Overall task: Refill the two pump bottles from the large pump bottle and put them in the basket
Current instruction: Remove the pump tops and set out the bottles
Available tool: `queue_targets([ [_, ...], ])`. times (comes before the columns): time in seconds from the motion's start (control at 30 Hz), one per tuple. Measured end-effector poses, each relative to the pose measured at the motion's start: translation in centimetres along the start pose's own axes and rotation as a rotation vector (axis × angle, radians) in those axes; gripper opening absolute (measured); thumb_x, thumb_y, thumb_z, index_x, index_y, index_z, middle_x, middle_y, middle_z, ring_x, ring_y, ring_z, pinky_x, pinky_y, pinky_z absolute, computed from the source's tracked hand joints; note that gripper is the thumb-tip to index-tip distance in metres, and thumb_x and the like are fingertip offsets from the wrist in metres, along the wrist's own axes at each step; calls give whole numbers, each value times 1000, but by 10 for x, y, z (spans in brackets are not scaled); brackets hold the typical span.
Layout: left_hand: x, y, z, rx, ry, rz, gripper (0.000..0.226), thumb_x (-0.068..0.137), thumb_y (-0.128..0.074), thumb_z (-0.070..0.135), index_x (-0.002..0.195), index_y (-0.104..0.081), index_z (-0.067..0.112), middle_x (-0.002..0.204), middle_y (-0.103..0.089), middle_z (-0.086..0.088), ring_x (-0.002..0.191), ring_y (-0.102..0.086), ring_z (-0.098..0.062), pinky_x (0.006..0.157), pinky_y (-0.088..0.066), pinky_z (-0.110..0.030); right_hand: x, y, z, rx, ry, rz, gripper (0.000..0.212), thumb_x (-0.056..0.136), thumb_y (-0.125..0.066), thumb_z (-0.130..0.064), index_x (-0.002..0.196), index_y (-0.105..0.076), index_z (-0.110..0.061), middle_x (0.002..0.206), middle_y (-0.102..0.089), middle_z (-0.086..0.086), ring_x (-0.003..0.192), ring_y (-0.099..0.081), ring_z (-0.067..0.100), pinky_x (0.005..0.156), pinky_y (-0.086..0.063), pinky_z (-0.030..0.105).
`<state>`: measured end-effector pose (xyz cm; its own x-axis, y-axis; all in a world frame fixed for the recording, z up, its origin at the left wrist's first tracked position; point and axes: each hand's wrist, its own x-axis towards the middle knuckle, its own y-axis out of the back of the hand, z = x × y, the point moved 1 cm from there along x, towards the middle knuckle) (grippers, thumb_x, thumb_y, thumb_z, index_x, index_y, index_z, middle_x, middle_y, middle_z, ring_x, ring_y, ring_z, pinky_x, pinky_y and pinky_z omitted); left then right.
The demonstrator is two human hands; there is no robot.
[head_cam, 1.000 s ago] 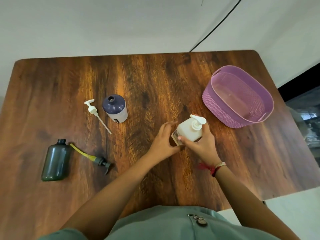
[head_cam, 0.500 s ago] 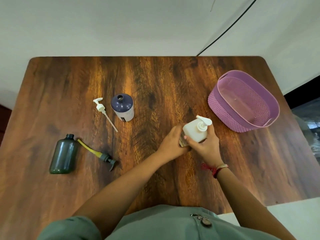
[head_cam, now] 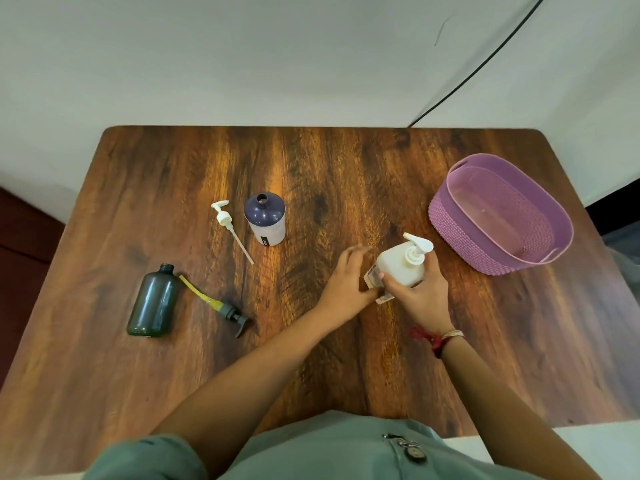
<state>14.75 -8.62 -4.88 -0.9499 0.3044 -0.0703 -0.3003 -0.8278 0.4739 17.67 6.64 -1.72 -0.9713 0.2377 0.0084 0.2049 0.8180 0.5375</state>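
Far left, we've got the green bottle (head_cam: pixel 154 301) lying on its side on the bench (head_cam: pixel 346 168). Its dark pump (head_cam: pixel 221 304) lies just beside it, yellow tube end near the open neck. Next over, the white pump (head_cam: pixel 227 223) lies flat right by the navy bottle (head_cam: pixel 265 220), which stands upright with its mouth open. None of those four has budged since half a second ago. Only the camera tipped, so the whole bench sits lower in view.

The left hand (head_cam: pixel 346 282) is what changed. Half a second back its fingers were tucked in against the white bottle (head_cam: pixel 398 268). Now they're stretched out loose along the bottle's left side, heel of the hand by the label at the base. We can't tell if it actually touches.

The white bottle, pump on, stands a bit tilted in the same spot. The right hand (head_cam: pixel 419 296) is wrapped round its lower part, same grip as before. Far right, the purple basket (head_cam: pixel 502 216) sits near the bottle, not touching.
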Motion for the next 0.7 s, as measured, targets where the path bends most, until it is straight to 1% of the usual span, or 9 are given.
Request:
queue_targets([
  [0.13, -4, 10, -7, 36, -14, 73, 73, 78, -73, 34, 140, -37, 21, 142, -32, -1, 133, -32, -14, 103, -25, -23, -2, -4, -2, -2, -26, 28, 70, 67, -71, -54, 125, -32, -47, 120, -50, -20, 108, -51, 5, 91, -50, 34],
  [0.23, -6, 13, -7, 53, -1, 44, 76, 77, -74, 34, 141, -36, 20, 143, -31, -2, 134, -31, -16, 108, -27, -28, -4, -8, -4, 10, -30, 42, 73, 66, -72, -57, 126, -33, -41, 128, -47, -15, 116, -48, 9, 99, -47, 44],
  [0.27, -6, 13, -4, 54, 3, 30, 76, 77, -75, 32, 141, -35, 20, 144, -30, -3, 135, -30, -16, 111, -29, -33, -4, -9, -4, 12, -29, 43, 78, 64, -72, -60, 129, -34, -36, 134, -44, -12, 122, -44, 11, 104, -42, 44],
  [0.33, -8, 16, 1, 49, -3, 36, 76, 77, -74, 29, 141, -35, 18, 146, -29, -5, 136, -28, -19, 112, -30, -43, -4, -8, -4, 1, -38, 32, 105, 58, -71, -69, 143, -26, -28, 149, -30, -5, 136, -29, 15, 111, -27, 38],
  [0.37, -9, 21, 2, 59, -10, 74, 76, 78, -73, 32, 142, -34, 18, 148, -28, -6, 139, -25, -20, 113, -28, -45, -3, -7, -5, -6, -41, 20, 115, 55, -70, -73, 147, -19, -28, 152, -23, -5, 140, -22, 15, 108, -22, 35],
  [0.43, -14, 37, 2, 101, 5, 237, 81, 79, -68, 48, 144, -29, 22, 152, -23, -4, 143, -14, -20, 116, -19, -47, -1, -6, -6, -8, -44, -5, 121, 53, -70, -74, 149, -14, -29, 154, -18, -3, 141, -17, 16, 105, -20, 35],
  [0.5, -17, 64, -5, 96, 81, 471, 91, 74, -63, 65, 145, -24, 23, 152, -21, -2, 143, -13, -22, 113, -20, -47, 1, -7, -7, -4, -53, -15, 118, 57, -73, -71, 149, -16, -26, 153, -20, 0, 141, -19, 20, 107, -24, 39],
  [0.57, -13, 94, -18, 41, 188, 638, 101, 67, -69, 64, 145, -23, 18, 149, -24, -7, 141, -19, -27, 111, -26, -51, 1, -8, -8, -2, -45, -2, 110, 60, -73, -63, 148, -20, -24, 151, -24, 2, 139, -24, 22, 108, -29, 45],
  [0.7, 6, 125, -51, 10, 333, 670, 112, 63, -81, 50, 147, -18, 13, 151, -19, -9, 140, -18, -26, 111, -22, -48, -1, -11, -6, -3, -43, 41, 94, 64, -71, -55, 142, -31, -22, 142, -38, 2, 129, -39, 21, 103, -39, 44],
])
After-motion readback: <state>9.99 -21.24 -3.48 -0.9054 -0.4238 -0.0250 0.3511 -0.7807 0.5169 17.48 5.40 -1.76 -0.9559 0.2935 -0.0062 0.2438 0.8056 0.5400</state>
